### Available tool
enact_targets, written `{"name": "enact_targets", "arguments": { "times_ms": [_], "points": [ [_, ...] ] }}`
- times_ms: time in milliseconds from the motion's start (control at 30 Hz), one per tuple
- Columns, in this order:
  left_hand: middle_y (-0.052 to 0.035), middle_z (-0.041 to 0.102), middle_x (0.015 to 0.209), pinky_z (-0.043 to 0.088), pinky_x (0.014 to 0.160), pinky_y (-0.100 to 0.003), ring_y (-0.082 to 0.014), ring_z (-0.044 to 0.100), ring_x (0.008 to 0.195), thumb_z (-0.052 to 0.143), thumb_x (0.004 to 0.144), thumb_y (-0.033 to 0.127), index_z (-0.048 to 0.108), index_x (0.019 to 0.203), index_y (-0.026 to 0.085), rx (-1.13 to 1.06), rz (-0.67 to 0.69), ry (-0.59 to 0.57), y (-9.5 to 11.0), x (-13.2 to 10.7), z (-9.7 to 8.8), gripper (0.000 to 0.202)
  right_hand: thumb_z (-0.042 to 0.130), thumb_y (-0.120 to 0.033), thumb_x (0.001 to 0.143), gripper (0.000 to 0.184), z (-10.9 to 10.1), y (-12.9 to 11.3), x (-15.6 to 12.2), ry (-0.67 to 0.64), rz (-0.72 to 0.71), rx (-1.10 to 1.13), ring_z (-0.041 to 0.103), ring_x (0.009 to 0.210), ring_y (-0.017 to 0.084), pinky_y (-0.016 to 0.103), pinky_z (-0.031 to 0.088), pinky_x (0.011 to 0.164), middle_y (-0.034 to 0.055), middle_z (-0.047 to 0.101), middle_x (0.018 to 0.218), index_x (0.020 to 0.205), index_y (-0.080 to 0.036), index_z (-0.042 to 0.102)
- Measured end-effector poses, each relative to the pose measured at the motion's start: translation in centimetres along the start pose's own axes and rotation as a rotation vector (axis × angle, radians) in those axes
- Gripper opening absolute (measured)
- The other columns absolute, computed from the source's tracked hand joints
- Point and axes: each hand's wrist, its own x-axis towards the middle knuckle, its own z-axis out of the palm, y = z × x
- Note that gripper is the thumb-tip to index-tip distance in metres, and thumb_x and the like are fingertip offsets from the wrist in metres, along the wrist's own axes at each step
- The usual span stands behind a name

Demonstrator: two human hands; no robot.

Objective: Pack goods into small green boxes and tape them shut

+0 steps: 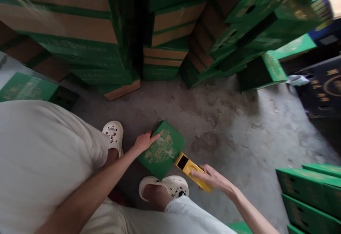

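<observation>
In the middle of the head view is a green cardboard box (163, 150) with gold printing on its upper face, held low near my feet. My left hand (145, 142) grips its left edge, with one digit lying over the printed face and the other fingers partly hidden. In my right hand (209, 177) is a yellow handheld tool (194, 171) with a black panel near its front end. That front end meets or almost meets the box's right-hand side; whether they touch I cannot tell. The tool's exact kind does not show.
Stacks of green and brown boxes (170, 54) rise ahead, some taller at the left (87, 24). An open green box (263, 72) lies on the grey floor (226, 134). Dark boxes (322, 88) stand at right, more green boxes (309, 187) lower right. My white clogs (114, 134) flank the work.
</observation>
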Motion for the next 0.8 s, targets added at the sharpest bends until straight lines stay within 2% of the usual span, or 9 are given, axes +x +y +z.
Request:
{"name": "enact_targets", "arguments": {
  "times_ms": [67, 167, 267, 333, 367, 467, 533, 633, 800],
  "points": [
    [-0.0139, 0.072, 0.131, 0.051, 0.101, -0.041, -0.0346, 0.066, 0.125, 0.039, 0.097, 0.072, 0.067, 0.136, 0.021, -0.064, 0.047, -0.024, -0.9, 0.3, -0.3, 0.070, 0.065, -0.086, 0.072, 0.067, 0.2, -0.2, -0.4, -0.019, -0.007, 0.036, 0.066, 0.063, 0.022, 0.027, 0.045, 0.052, 0.0069, 0.068, 0.068, 0.073, -0.018, 0.063],
    [-0.0124, 0.074, 0.128, 0.052, 0.100, -0.036, -0.0304, 0.067, 0.124, 0.039, 0.100, 0.064, 0.073, 0.126, 0.018, -0.173, 0.029, -0.040, -2.9, 1.0, -2.6, 0.062, 0.064, -0.084, 0.075, 0.066, 0.9, -3.2, -0.2, -0.014, -0.083, 0.023, 0.065, 0.063, 0.021, 0.025, 0.044, 0.051, 0.0064, 0.069, 0.069, 0.075, -0.018, 0.066],
    [-0.0157, 0.066, 0.141, 0.047, 0.109, -0.038, -0.0304, 0.057, 0.138, 0.043, 0.101, 0.060, 0.063, 0.140, 0.013, -0.140, -0.111, 0.245, -3.5, 0.8, -5.7, 0.064, 0.065, -0.083, 0.077, 0.066, 2.3, -8.5, 1.6, 0.002, -0.269, 0.009, 0.066, 0.066, 0.019, 0.023, 0.045, 0.053, 0.0058, 0.072, 0.074, 0.080, -0.017, 0.070],
    [-0.0163, 0.056, 0.152, 0.041, 0.116, -0.039, -0.0289, 0.048, 0.146, 0.040, 0.103, 0.060, 0.055, 0.149, 0.011, -0.135, -0.105, 0.426, -2.5, 0.2, -7.3, 0.069, 0.066, -0.084, 0.076, 0.067, 3.1, -12.0, 3.2, 0.060, -0.364, 0.010, 0.068, 0.070, 0.020, 0.022, 0.047, 0.055, 0.0058, 0.074, 0.077, 0.085, -0.017, 0.072],
    [-0.0153, 0.052, 0.156, 0.039, 0.119, -0.038, -0.0274, 0.045, 0.148, 0.038, 0.103, 0.061, 0.052, 0.151, 0.012, -0.150, -0.069, 0.457, -1.6, -0.2, -7.9, 0.070, 0.066, -0.083, 0.076, 0.067, 3.4, -13.5, 4.0, 0.060, -0.389, 0.006, 0.070, 0.071, 0.020, 0.021, 0.048, 0.056, 0.0061, 0.074, 0.078, 0.086, -0.017, 0.072],
    [-0.0112, 0.048, 0.159, 0.037, 0.120, -0.035, -0.0253, 0.043, 0.150, 0.037, 0.103, 0.063, 0.051, 0.153, 0.015, -0.157, 0.032, 0.384, 1.4, -0.7, -8.4, 0.071, 0.068, -0.083, 0.077, 0.067, 3.3, -16.0, 5.3, -0.049, -0.414, 0.059, 0.071, 0.067, 0.020, 0.022, 0.051, 0.057, 0.0066, 0.076, 0.081, 0.093, -0.018, 0.073],
    [-0.0110, 0.054, 0.155, 0.042, 0.117, -0.037, -0.0273, 0.049, 0.145, 0.038, 0.102, 0.062, 0.055, 0.150, 0.017, -0.097, 0.054, 0.311, 2.8, -0.6, -8.1, 0.068, 0.069, -0.083, 0.076, 0.068, 3.0, -15.9, 5.4, -0.118, -0.434, 0.099, 0.071, 0.064, 0.019, 0.023, 0.053, 0.057, 0.0069, 0.077, 0.082, 0.096, -0.018, 0.073],
    [-0.0120, 0.067, 0.140, 0.048, 0.109, -0.040, -0.0302, 0.061, 0.133, 0.030, 0.104, 0.063, 0.064, 0.139, 0.020, 0.017, 0.067, 0.283, 3.2, -0.1, -7.9, 0.065, 0.069, -0.081, 0.076, 0.066, 2.7, -14.0, 4.6, -0.114, -0.458, 0.123, 0.070, 0.066, 0.019, 0.022, 0.052, 0.057, 0.0069, 0.076, 0.079, 0.094, -0.018, 0.074],
    [-0.0171, 0.074, 0.126, 0.049, 0.103, -0.040, -0.0341, 0.065, 0.127, 0.020, 0.105, 0.062, 0.072, 0.125, 0.018, 0.194, 0.001, 0.361, 2.6, -0.1, -8.2, 0.071, 0.072, -0.077, 0.074, 0.061, 2.1, -7.2, 2.1, 0.001, -0.394, 0.037, 0.062, 0.062, 0.017, 0.022, 0.041, 0.050, 0.0040, 0.071, 0.071, 0.079, -0.016, 0.072]
  ]
}}
